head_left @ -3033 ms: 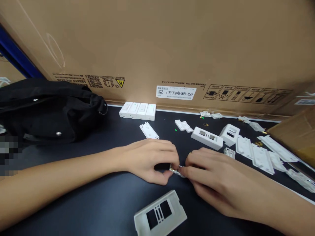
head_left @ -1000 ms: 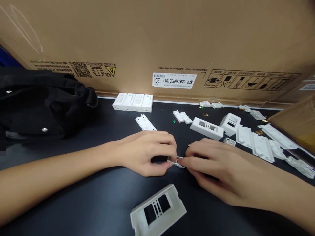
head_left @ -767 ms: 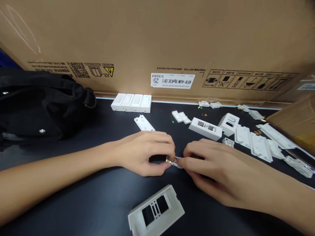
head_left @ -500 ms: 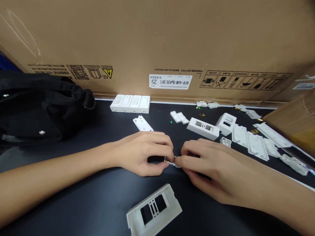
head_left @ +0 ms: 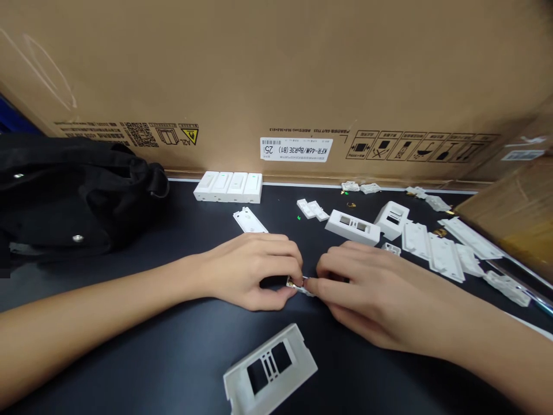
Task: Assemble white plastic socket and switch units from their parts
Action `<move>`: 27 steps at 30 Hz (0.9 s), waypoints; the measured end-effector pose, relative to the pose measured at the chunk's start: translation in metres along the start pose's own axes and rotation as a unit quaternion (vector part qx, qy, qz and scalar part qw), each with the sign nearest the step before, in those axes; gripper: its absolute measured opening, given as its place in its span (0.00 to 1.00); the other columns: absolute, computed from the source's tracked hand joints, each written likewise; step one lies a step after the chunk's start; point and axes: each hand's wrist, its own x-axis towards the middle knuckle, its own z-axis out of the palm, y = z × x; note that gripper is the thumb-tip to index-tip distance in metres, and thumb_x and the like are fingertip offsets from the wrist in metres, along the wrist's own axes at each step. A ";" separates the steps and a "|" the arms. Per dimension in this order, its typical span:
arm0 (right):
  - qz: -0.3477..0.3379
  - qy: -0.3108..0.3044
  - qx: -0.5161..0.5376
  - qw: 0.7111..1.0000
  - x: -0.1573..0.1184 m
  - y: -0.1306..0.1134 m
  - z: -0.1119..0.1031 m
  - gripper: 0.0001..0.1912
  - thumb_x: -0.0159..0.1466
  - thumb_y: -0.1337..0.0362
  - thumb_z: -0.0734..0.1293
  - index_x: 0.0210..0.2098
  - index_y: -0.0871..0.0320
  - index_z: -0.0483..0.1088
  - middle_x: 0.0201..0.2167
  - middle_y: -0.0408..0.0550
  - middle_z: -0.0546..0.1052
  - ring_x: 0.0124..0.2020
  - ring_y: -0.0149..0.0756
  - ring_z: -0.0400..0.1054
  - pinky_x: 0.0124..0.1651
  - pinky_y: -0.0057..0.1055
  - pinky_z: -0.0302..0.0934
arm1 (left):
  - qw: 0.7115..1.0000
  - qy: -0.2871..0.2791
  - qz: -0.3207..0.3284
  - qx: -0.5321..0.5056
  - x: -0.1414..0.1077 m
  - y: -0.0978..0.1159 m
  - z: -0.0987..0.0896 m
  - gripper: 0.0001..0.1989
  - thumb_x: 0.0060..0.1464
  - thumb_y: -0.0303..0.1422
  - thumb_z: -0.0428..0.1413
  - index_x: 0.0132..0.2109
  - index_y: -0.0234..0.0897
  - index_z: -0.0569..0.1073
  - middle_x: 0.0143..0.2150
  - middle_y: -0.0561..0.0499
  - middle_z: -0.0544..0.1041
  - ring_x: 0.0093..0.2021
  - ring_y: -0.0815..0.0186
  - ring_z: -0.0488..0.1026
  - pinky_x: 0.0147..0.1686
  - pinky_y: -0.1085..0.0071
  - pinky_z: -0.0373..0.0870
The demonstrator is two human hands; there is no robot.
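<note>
Between both hands, at the middle of the black table, is a small white plastic switch base [head_left: 306,291] with brass-coloured metal in it, mostly covered by fingers. My left hand [head_left: 259,271] pinches its left end between thumb and fingertips. On the other end, the fingertips of my right hand [head_left: 367,294] are closed and pressing. Nearer to me lies a white switch housing [head_left: 298,351], its hollow side up, with two rectangular openings. A flat white cover plate [head_left: 250,221] rests just beyond my left hand.
Four-unit row aside, several finished-looking white switches [head_left: 228,187] stand by a large cardboard box [head_left: 216,69]. A black bag [head_left: 78,196] lies at left. On the right are another housing [head_left: 352,227], plates [head_left: 444,256], small brass pieces [head_left: 351,205] and a smaller box [head_left: 514,207].
The view has shifted slightly. Both hands stay on the small switch base, with the right fingertips moved a little along it.
</note>
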 end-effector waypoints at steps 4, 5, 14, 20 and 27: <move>-0.008 0.000 -0.014 1.000 0.002 -0.001 0.001 0.13 0.70 0.73 0.61 0.42 0.58 0.78 0.30 0.46 0.72 0.31 0.37 0.64 0.36 0.35 0.55 | 1.000 0.004 0.009 0.003 -0.001 0.000 0.000 0.04 0.64 0.29 0.56 0.41 0.37 0.77 0.40 0.46 0.82 0.39 0.64 0.78 0.40 0.69 0.75; -0.007 -0.002 -0.014 1.000 0.002 -0.001 0.001 0.13 0.70 0.73 0.61 0.42 0.58 0.78 0.30 0.46 0.72 0.31 0.37 0.64 0.35 0.35 0.55 | 1.000 0.005 0.010 0.004 -0.001 0.000 0.000 0.04 0.63 0.28 0.56 0.41 0.38 0.76 0.40 0.46 0.82 0.39 0.64 0.78 0.40 0.69 0.75; 0.021 -0.018 0.024 0.999 0.002 -0.002 0.001 0.11 0.69 0.73 0.62 0.40 0.57 0.77 0.32 0.47 0.72 0.33 0.38 0.66 0.36 0.34 0.57 | 1.000 0.001 0.003 0.030 0.000 0.002 0.001 0.05 0.64 0.29 0.56 0.40 0.38 0.77 0.40 0.47 0.82 0.38 0.64 0.76 0.38 0.68 0.74; 0.028 -0.027 0.035 0.999 0.001 -0.002 0.001 0.11 0.70 0.71 0.61 0.40 0.57 0.76 0.33 0.47 0.73 0.34 0.38 0.67 0.38 0.35 0.58 | 0.998 -0.014 0.003 0.057 0.002 0.004 -0.002 0.07 0.65 0.30 0.54 0.40 0.37 0.77 0.41 0.47 0.82 0.37 0.64 0.74 0.37 0.67 0.72; 0.042 -0.017 0.028 0.999 -0.002 0.001 -0.005 0.11 0.72 0.69 0.61 0.47 0.57 0.76 0.37 0.49 0.77 0.36 0.39 0.71 0.40 0.36 0.62 | 0.999 -0.019 -0.004 0.042 -0.001 0.003 -0.002 0.06 0.65 0.31 0.55 0.41 0.38 0.77 0.42 0.48 0.81 0.38 0.65 0.74 0.39 0.69 0.72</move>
